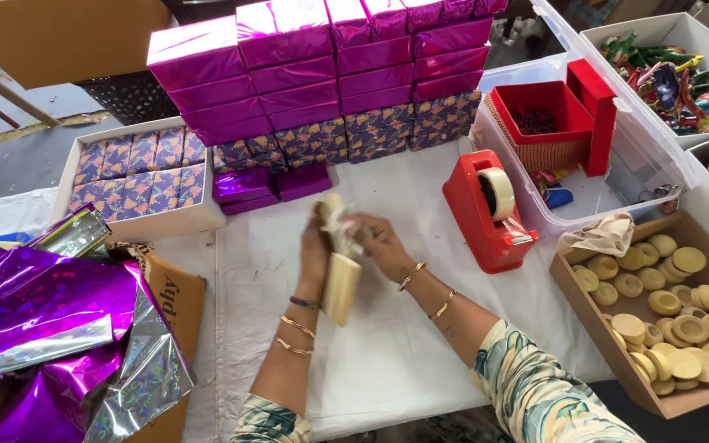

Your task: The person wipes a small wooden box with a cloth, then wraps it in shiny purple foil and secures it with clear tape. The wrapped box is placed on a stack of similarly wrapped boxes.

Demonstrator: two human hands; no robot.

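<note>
Wooden block [341, 287] sits upright over the white tablecloth [387, 344], my left hand [315, 258] closed round its side and my right hand [381, 246] pinching the crumpled paper [336, 220] on top. I judge the loose paper could tear or slip off. A tilt could knock the purple boxes [305, 182] just behind.

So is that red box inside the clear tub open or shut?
Open: the red box shows dark small things inside, and its red lid stands on edge beside it.
</note>
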